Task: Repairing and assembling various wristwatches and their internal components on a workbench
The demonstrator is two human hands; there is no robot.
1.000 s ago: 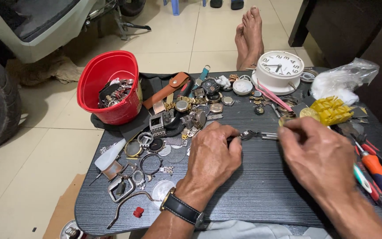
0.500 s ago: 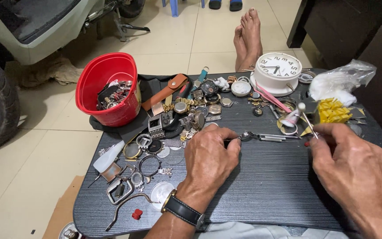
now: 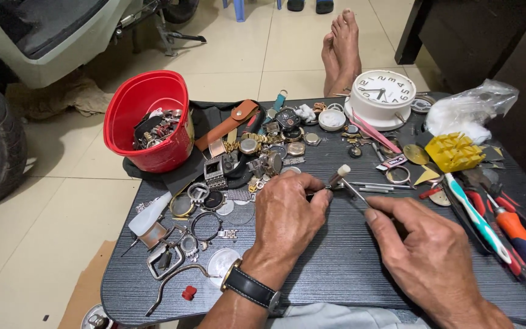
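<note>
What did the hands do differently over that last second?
The right hand went out to the right, then came back toward the left hand; it now holds a thin tool whose tip is at the small metal part pinched in the left fingers. The left hand barely moved. The red bucket, the clock and the watch parts stayed put.

Black wristwatch [image 3: 249, 286], bare forearms

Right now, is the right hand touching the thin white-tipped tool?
Touching. The head view shows the right hand pinching the thin white-tipped tool between thumb and fingertips, with no gap at the grip.
</note>
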